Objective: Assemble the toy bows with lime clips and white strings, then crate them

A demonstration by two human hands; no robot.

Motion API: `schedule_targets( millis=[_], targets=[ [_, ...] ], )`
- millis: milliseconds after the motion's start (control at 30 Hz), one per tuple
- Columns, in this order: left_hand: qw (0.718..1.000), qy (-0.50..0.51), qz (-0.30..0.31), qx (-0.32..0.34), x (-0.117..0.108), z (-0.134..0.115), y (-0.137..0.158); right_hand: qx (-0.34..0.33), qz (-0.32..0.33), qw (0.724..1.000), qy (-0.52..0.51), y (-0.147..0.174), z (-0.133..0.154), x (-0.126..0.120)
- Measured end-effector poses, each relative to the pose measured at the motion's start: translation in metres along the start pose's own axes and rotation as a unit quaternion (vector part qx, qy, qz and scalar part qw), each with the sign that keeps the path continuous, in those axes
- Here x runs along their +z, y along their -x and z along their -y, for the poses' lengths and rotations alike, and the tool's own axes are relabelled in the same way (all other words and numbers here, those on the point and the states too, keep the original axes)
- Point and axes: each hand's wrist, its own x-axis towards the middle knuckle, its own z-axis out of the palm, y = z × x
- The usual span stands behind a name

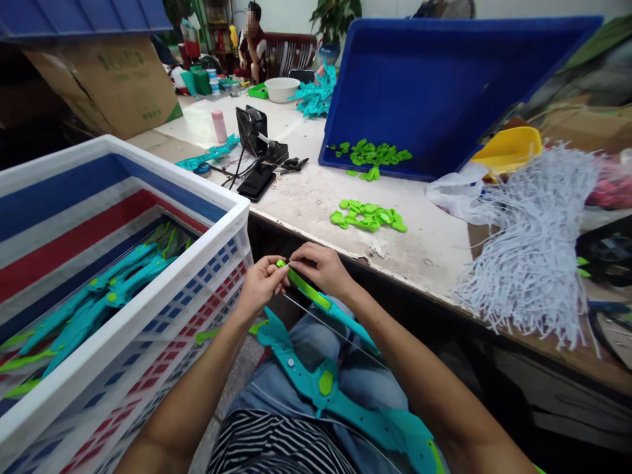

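A teal toy bow with green end pieces and a green centre badge lies across my lap. One green limb end rises between my hands. My left hand is closed, pinching the tip of that green end. Beside it, my right hand is closed too, its fingertips pinched at the same tip on what looks like the end of the thin white string. That string runs slackly from the fingers down along the bow. The fingers partly hide the tip.
At my left stands a white crate holding several teal bows. On the table are loose green pieces, a tilted blue bin, a phone, a small black fan and a bundle of white strings. A person sits beyond.
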Motion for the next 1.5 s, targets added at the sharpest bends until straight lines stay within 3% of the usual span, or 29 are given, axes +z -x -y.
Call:
schedule_targets(
  millis=[100,167,267,367,467,533,633,733,833,900,967,1033,1100,1167,1367,1500],
  targets=[
    [0.999,-0.025,0.009,-0.018,-0.005,0.0,0.001,-0.031,0.022,0.998,0.042,0.001,0.007,0.002],
    [0.995,-0.098,0.01,-0.026,-0.008,0.001,0.002,-0.041,0.026,0.996,0.07,0.002,0.01,0.006],
    [0.959,-0.275,-0.046,0.061,-0.01,0.005,0.005,-0.012,-0.011,0.997,0.073,-0.002,0.0,0.007],
    [0.915,-0.345,-0.098,0.187,-0.007,0.012,0.011,0.1,-0.155,0.981,0.066,-0.015,-0.024,-0.013],
    [0.921,-0.31,-0.034,0.235,-0.001,0.014,0.016,0.188,-0.361,0.912,0.04,-0.025,-0.036,-0.035],
    [0.937,-0.273,0.015,0.219,0.002,0.011,0.014,0.17,-0.413,0.895,-0.001,-0.023,-0.025,-0.032],
    [0.982,-0.148,0.033,0.108,0.005,0.003,0.002,0.1,-0.352,0.929,-0.057,-0.004,0.009,0.002],
    [0.999,-0.043,-0.015,0.018,0.004,-0.006,-0.011,0.076,-0.285,0.95,-0.103,0.019,0.032,0.046],
    [0.98,-0.172,-0.074,0.062,-0.003,-0.017,-0.013,0.111,-0.287,0.943,-0.13,0.03,0.031,0.07],
    [0.943,-0.29,-0.089,0.134,-0.006,-0.026,-0.009,0.121,-0.288,0.939,-0.142,0.029,0.026,0.074],
    [0.923,-0.33,-0.095,0.175,-0.007,-0.032,-0.003,0.123,-0.285,0.938,-0.151,0.024,0.025,0.074],
    [0.945,-0.276,-0.092,0.149,-0.005,-0.033,0.001,0.127,-0.295,0.934,-0.159,0.02,0.027,0.073],
    [0.976,-0.182,-0.083,0.082,-0.002,-0.031,0.002,0.132,-0.317,0.926,-0.156,0.017,0.031,0.072],
    [0.99,-0.124,-0.065,0.018,-0.003,-0.03,0.0,0.132,-0.342,0.919,-0.144,0.015,0.033,0.071],
    [0.992,-0.114,0.018,-0.055,-0.01,-0.039,-0.003,0.08,-0.326,0.935,-0.117,0.013,0.031,0.07],
    [0.993,-0.094,-0.04,-0.051,-0.002,-0.041,-0.003,0.049,-0.29,0.951,-0.092,0.013,0.032,0.067]
  ],
)
